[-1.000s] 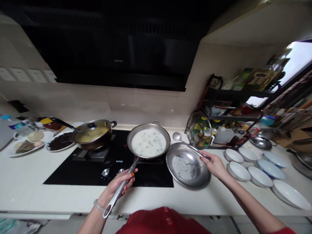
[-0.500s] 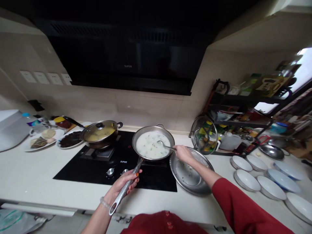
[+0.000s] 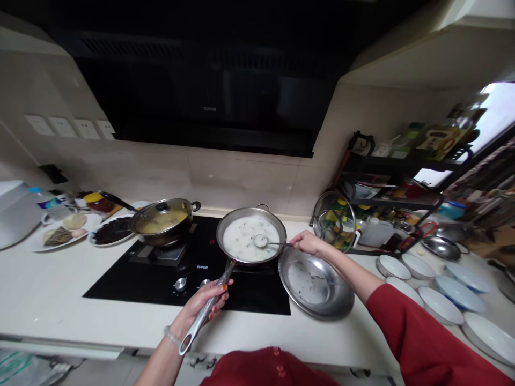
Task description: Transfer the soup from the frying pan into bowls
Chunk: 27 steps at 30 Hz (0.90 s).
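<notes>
My left hand (image 3: 207, 301) is wrapped round the long metal handle of a wok (image 3: 220, 227) on the right burner. White soup (image 3: 242, 236) with green flecks fills much of the wok. In my right hand (image 3: 307, 242) is the handle of a metal ladle (image 3: 261, 241), whose bowl sits at the soup's surface with some of the white liquid in it. Below my right hand stands a wide steel basin (image 3: 341, 297), its bottom coated with a little pale liquid and dark bits.
A lidded pan (image 3: 161, 220) stands on the left burner of the black cooktop (image 3: 120, 276). Plates of food (image 3: 38, 246) lie farther left. Several white bowls (image 3: 440, 304) stand at right, near a black rack (image 3: 402, 202) of bottles and a leaning glass lid (image 3: 333, 221).
My right hand has moved slightly right and up, and the ladle's bowl has turned and now shows liquid in it. My left hand keeps its hold on the wok handle.
</notes>
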Motion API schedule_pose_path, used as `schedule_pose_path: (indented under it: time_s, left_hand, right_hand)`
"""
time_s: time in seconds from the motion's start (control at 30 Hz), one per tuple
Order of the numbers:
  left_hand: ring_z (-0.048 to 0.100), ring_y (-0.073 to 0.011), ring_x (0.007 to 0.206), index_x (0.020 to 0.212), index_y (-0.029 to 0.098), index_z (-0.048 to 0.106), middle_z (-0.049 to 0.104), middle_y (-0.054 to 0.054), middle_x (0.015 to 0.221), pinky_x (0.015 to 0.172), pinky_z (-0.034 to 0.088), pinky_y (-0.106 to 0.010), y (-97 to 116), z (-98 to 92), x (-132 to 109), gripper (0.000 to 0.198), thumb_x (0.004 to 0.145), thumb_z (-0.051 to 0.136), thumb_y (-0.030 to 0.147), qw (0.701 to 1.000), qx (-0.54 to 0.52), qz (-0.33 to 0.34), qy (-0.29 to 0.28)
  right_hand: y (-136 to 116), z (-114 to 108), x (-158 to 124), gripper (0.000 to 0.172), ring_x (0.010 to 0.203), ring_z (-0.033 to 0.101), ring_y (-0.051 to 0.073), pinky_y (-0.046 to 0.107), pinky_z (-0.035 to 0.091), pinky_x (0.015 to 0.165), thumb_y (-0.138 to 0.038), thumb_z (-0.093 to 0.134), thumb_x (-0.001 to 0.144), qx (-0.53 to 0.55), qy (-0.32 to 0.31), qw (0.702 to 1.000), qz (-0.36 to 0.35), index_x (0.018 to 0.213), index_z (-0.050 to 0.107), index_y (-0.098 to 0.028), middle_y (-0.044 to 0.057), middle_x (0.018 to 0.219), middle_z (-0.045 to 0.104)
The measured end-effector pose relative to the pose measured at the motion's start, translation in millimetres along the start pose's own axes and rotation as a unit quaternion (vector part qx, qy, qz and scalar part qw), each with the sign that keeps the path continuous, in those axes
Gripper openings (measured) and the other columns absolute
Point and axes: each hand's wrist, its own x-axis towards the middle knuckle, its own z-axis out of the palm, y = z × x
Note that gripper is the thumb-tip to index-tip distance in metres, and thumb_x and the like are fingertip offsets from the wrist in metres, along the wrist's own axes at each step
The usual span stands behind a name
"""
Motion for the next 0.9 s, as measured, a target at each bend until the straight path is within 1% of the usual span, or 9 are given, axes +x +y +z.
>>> schedule_pose_path:
  time_s: [0.13, 0.37, 0.47, 0.57, 0.7, 0.77, 0.83, 0.9]
  left_hand:
    - [0.041, -0.0031, 0.037, 0.102, 0.014, 0.062, 0.056, 0.001, 0.064, 0.031, 0.036, -0.014, 2, 3.3, -1, 0.035, 0.072, 0.075, 0.025, 1.000, -0.001, 0.001, -0.001]
    - [0.041, -0.0021, 0.038, 0.103, 0.014, 0.062, 0.055, 0.002, 0.065, 0.032, 0.036, -0.012, 5, 9.4, -7, 0.032, 0.076, 0.072, 0.025, 1.000, 0.014, 0.005, 0.002]
    - [0.040, -0.0021, 0.037, 0.104, 0.013, 0.062, 0.054, 0.002, 0.065, 0.031, 0.036, -0.013, 5, 10.2, -8, 0.032, 0.076, 0.071, 0.026, 1.000, 0.020, 0.004, 0.010]
    - [0.040, -0.0023, 0.037, 0.104, 0.013, 0.062, 0.055, 0.001, 0.065, 0.030, 0.037, -0.013, 5, 10.0, -7, 0.035, 0.074, 0.074, 0.025, 1.000, 0.019, 0.002, 0.023]
    - [0.041, -0.0028, 0.038, 0.107, 0.012, 0.063, 0.056, 0.000, 0.066, 0.030, 0.036, -0.013, 4, 8.2, -8, 0.038, 0.074, 0.074, 0.027, 0.999, 0.020, 0.003, 0.032]
    - [0.042, -0.0030, 0.039, 0.108, 0.012, 0.063, 0.056, 0.000, 0.067, 0.030, 0.036, -0.013, 4, 7.1, -7, 0.039, 0.074, 0.074, 0.027, 0.999, 0.017, 0.004, 0.034]
    - [0.041, -0.0027, 0.038, 0.109, 0.012, 0.062, 0.057, 0.000, 0.067, 0.030, 0.037, -0.013, 3, 6.2, -7, 0.040, 0.074, 0.074, 0.027, 0.999, 0.015, -0.002, 0.028]
    - [0.041, -0.0023, 0.037, 0.109, 0.013, 0.062, 0.057, 0.000, 0.066, 0.030, 0.037, -0.013, 4, 5.8, -7, 0.041, 0.073, 0.075, 0.026, 1.000, 0.013, -0.007, 0.020]
  right_hand:
    - [-1, -9, -8, 0.020, 0.045, 0.042, 0.007, 0.018, 0.033, 0.044, -0.007, 0.059, 0.064, 0.025, -0.006, 1.000, 0.013, 0.077, 0.073, -0.010, -0.003, 0.049, 0.057]
    - [4, -31, -24, 0.021, 0.045, 0.043, 0.007, 0.018, 0.034, 0.044, -0.008, 0.061, 0.062, 0.050, 0.001, 0.998, 0.025, 0.079, 0.074, -0.011, -0.003, 0.050, 0.058]
    - [8, -44, -34, 0.025, 0.044, 0.041, 0.007, 0.019, 0.033, 0.044, -0.010, 0.061, 0.063, 0.064, 0.006, 0.997, 0.038, 0.085, 0.074, -0.010, -0.003, 0.050, 0.058]
    - [16, -59, -47, 0.032, 0.041, 0.037, 0.007, 0.020, 0.031, 0.042, -0.015, 0.063, 0.063, 0.060, 0.011, 0.996, 0.060, 0.093, 0.074, -0.011, -0.003, 0.050, 0.057]
    - [34, -77, -67, 0.036, 0.039, 0.033, 0.006, 0.020, 0.026, 0.039, -0.018, 0.061, 0.064, 0.059, 0.015, 0.995, 0.081, 0.098, 0.074, -0.010, -0.004, 0.046, 0.051]
    - [48, -84, -77, 0.037, 0.040, 0.033, 0.007, 0.021, 0.027, 0.041, -0.019, 0.060, 0.065, 0.061, 0.020, 0.995, 0.082, 0.098, 0.074, -0.009, -0.004, 0.045, 0.051]
    - [66, -85, -85, 0.037, 0.044, 0.040, 0.009, 0.022, 0.032, 0.044, -0.019, 0.060, 0.064, 0.059, 0.028, 0.995, 0.073, 0.097, 0.074, -0.009, -0.002, 0.049, 0.056]
    - [87, -81, -90, 0.034, 0.052, 0.050, 0.012, 0.023, 0.039, 0.051, -0.019, 0.058, 0.065, 0.037, 0.043, 0.997, 0.060, 0.094, 0.075, -0.011, 0.000, 0.057, 0.063]
